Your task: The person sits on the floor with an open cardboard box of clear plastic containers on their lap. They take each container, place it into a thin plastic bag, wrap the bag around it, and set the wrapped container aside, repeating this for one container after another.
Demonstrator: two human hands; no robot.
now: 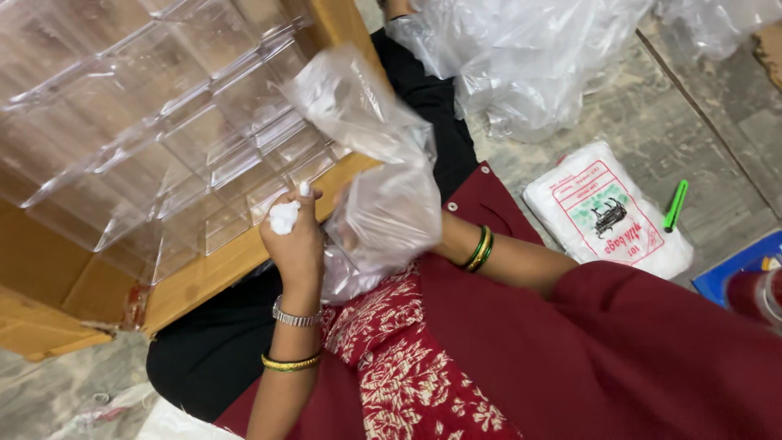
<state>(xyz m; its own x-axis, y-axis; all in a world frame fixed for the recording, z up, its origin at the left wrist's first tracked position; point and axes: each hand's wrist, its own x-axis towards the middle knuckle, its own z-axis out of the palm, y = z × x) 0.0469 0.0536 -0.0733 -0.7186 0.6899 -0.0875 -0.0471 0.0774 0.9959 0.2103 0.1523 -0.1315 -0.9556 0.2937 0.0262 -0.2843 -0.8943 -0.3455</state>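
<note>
Basically, left hand (293,236) pinching a white wad (284,217), right hand (366,232) hidden inside the clear bag (383,212), grip unclear; best kept taut, mid-frame.

A flat white packet of bags (607,210) with a red-framed label and green-and-black picture is lying on the floor. Just right of the packet, a blue package's corner (740,269) is showing.

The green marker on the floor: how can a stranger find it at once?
Look at the stone floor on the right. A white packet of bags lies there, and the green marker rests just beside its right edge. It is the only slim, bright green thing there.
</note>
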